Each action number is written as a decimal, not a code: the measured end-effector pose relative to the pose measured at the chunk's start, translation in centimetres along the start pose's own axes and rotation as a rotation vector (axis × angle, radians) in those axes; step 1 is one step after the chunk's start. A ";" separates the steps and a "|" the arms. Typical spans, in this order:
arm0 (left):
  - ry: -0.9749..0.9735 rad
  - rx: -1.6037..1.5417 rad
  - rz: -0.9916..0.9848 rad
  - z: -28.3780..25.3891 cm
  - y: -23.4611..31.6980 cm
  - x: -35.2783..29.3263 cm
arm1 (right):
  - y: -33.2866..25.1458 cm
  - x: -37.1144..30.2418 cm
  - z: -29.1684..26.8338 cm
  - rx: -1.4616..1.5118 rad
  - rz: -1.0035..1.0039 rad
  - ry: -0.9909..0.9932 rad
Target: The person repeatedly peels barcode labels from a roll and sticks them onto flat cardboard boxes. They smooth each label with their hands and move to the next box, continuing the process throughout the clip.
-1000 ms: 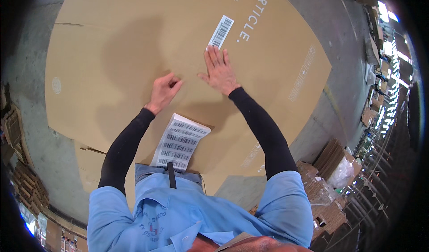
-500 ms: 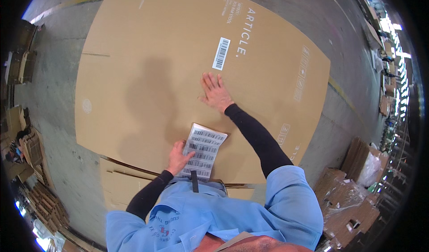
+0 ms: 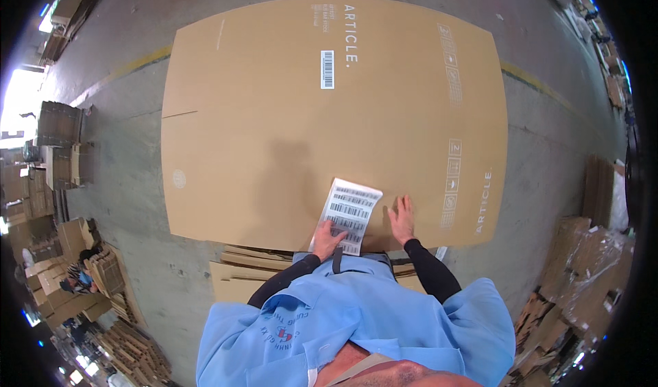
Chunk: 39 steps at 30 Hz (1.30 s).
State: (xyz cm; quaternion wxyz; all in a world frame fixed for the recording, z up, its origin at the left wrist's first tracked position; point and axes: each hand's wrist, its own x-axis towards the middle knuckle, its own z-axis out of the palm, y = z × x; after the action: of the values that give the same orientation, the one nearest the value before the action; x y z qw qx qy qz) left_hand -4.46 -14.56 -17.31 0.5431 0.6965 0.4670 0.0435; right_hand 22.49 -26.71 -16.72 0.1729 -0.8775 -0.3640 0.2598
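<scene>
A large flat printed cardboard sheet (image 3: pixel 236 65) spreads out in front of me. One white barcode label (image 3: pixel 327 69) is stuck on its far half. My left hand (image 3: pixel 330 237) grips a stack of barcode label sheets (image 3: pixel 355 198) by the left side, thumb across the top; the stack lies over the cardboard's near edge, close to my body. To the right of the stack, my right hand (image 3: pixel 403 221) lies over the cardboard, fingers stretched out and thumb apart, with nothing visible in it.
More cardboard sheets (image 3: pixel 240 274) lie beneath the near edge. Stacked cardboard (image 3: pixel 582 257), partly wrapped in clear film, stands at the right. Cardboard piles (image 3: pixel 103 270) and a stack of boxes (image 3: pixel 60 123) are on the left. A yellow line (image 3: pixel 147 59) crosses the grey floor.
My right hand has drawn back from beside the stuck label to the near edge, right of the label sheets. My left hand still holds the sheets. The view has turned and shifted.
</scene>
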 end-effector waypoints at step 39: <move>0.588 -0.519 -0.266 -15.2 -6.0 -21.5 | 4.1 -13.1 5.8 1.120 0.855 0.418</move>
State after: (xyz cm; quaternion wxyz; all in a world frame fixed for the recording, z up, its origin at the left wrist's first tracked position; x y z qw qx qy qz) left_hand -28.77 -18.83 -6.26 0.5450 0.4281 0.6617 0.2861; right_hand 13.58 -38.37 -19.09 0.5448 -0.7542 0.2378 0.2789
